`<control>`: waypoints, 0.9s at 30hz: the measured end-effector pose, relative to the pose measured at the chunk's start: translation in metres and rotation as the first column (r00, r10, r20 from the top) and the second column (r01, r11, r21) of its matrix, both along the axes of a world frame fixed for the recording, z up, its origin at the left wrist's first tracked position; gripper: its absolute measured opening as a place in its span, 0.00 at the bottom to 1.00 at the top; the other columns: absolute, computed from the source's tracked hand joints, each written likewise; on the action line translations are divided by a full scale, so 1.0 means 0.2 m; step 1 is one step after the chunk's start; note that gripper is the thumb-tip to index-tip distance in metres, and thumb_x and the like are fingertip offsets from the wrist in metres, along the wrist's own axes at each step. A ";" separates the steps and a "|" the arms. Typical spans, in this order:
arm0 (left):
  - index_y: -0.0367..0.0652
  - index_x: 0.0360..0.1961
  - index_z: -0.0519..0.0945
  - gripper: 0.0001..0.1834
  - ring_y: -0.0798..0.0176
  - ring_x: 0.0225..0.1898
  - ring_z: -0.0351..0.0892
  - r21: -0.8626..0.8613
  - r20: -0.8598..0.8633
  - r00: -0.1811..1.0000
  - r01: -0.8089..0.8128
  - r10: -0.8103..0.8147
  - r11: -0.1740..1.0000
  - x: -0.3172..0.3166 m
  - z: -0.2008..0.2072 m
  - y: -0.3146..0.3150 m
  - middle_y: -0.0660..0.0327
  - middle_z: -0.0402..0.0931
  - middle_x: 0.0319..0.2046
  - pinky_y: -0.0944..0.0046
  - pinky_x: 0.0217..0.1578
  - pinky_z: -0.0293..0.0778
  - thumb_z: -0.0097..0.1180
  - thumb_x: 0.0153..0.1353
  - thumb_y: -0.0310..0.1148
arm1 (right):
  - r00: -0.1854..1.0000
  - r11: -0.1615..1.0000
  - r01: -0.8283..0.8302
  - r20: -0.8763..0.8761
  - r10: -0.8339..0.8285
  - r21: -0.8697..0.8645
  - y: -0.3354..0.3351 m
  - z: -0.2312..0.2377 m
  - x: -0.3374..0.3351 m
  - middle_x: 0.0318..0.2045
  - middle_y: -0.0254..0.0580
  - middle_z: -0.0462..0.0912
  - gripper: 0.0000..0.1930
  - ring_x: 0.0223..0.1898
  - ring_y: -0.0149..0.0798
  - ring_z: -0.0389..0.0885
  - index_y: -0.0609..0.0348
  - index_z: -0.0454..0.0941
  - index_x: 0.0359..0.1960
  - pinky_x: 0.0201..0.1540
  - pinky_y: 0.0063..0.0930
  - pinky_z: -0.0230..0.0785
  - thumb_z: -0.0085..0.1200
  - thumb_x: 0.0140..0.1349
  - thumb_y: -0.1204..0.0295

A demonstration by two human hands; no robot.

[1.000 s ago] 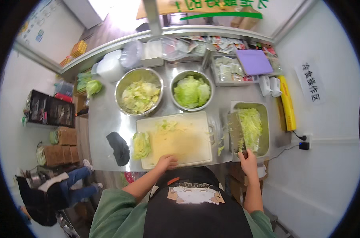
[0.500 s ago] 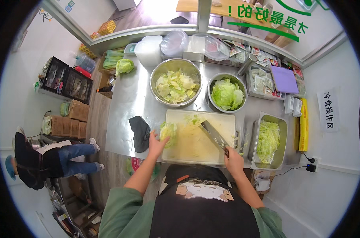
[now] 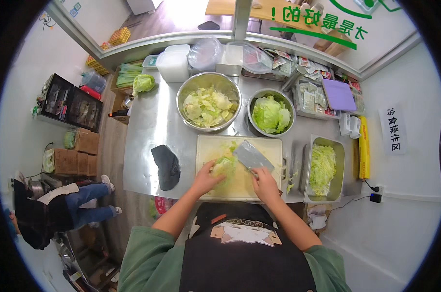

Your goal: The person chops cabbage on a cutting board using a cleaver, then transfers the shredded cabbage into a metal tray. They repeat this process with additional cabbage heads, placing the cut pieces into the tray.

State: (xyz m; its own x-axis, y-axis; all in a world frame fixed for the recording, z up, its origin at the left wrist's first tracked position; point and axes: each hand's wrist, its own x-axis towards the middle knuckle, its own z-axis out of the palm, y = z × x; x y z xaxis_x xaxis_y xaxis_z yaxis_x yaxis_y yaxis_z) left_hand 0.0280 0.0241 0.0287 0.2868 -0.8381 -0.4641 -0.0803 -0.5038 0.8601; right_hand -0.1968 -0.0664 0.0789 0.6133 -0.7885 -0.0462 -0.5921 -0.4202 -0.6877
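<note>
A pale green piece of lettuce [image 3: 224,167] lies on the left half of the cutting board [image 3: 247,189], with my left hand [image 3: 207,179] closed around its near left side. Gripped by the handle in my right hand [image 3: 266,186], a broad-bladed cleaver [image 3: 253,155] lies tilted over the board. Its blade points up and left, close beside the lettuce, and most of its handle is hidden by my fingers. Small lettuce shreds cling to the board around the blade tip.
Behind the board stand a large steel bowl of cut lettuce [image 3: 180,109] and a smaller one with whole leaves [image 3: 292,117]. Shredded lettuce fills a steel pan [image 3: 340,170] at right. A black cloth [image 3: 166,168] lies at left. Another person [image 3: 45,211] stands at far left.
My left hand has brought the lettuce piece rightward onto the board and closed on it. The cleaver has turned and moved up and left toward it. The view has shifted slightly.
</note>
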 end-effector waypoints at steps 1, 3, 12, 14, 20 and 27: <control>0.35 0.56 0.68 0.36 0.57 0.49 0.73 -0.053 0.054 0.998 0.042 -0.039 0.998 -0.03 0.04 -0.01 0.52 0.72 0.49 0.61 0.46 0.72 0.68 0.47 0.37 | 0.992 0.991 -0.019 0.122 0.003 0.134 -0.01 0.06 0.06 0.38 0.48 0.73 0.15 0.39 0.51 0.74 0.59 0.73 0.43 0.40 0.39 0.69 0.53 0.51 0.78; 0.35 0.56 0.68 0.35 0.59 0.47 0.72 -0.155 0.169 0.980 0.128 -0.101 0.980 -0.06 0.09 -0.02 0.54 0.72 0.47 0.63 0.42 0.73 0.67 0.47 0.36 | 0.981 0.993 -0.115 0.162 0.111 0.017 -0.04 0.12 0.17 0.37 0.49 0.73 0.14 0.38 0.51 0.75 0.59 0.73 0.42 0.39 0.39 0.69 0.55 0.51 0.77; 0.36 0.53 0.71 0.32 0.51 0.50 0.73 -0.183 0.225 0.959 0.218 -0.175 0.959 -0.07 0.17 0.01 0.49 0.72 0.48 0.60 0.51 0.68 0.66 0.48 0.38 | 0.956 0.953 -0.293 -0.002 0.293 -0.073 -0.06 0.20 0.23 0.33 0.47 0.72 0.13 0.38 0.52 0.75 0.59 0.70 0.37 0.37 0.42 0.70 0.57 0.50 0.75; 0.36 0.52 0.71 0.31 0.50 0.50 0.73 -0.197 0.243 0.955 0.218 -0.168 0.956 -0.07 0.16 0.02 0.48 0.72 0.48 0.60 0.51 0.68 0.66 0.48 0.38 | 0.945 0.941 -0.326 -0.053 0.323 -0.088 -0.06 0.19 0.24 0.33 0.47 0.72 0.12 0.37 0.52 0.75 0.58 0.69 0.36 0.37 0.42 0.70 0.57 0.51 0.74; 0.36 0.52 0.72 0.32 0.50 0.51 0.73 -0.160 0.255 0.957 0.181 -0.136 0.970 -0.08 0.15 0.03 0.46 0.73 0.49 0.59 0.52 0.68 0.66 0.47 0.40 | 0.932 0.926 -0.354 -0.133 0.338 -0.128 -0.04 0.14 0.26 0.33 0.46 0.72 0.10 0.36 0.52 0.76 0.58 0.67 0.34 0.36 0.42 0.71 0.55 0.53 0.72; 0.34 0.52 0.72 0.33 0.49 0.50 0.74 -0.089 0.177 0.976 0.144 -0.127 0.986 -0.07 0.21 0.02 0.45 0.74 0.48 0.58 0.51 0.69 0.65 0.47 0.41 | 0.929 0.928 -0.352 -0.167 0.330 -0.123 -0.04 0.15 0.28 0.34 0.45 0.73 0.11 0.36 0.51 0.76 0.57 0.70 0.38 0.35 0.42 0.71 0.55 0.54 0.71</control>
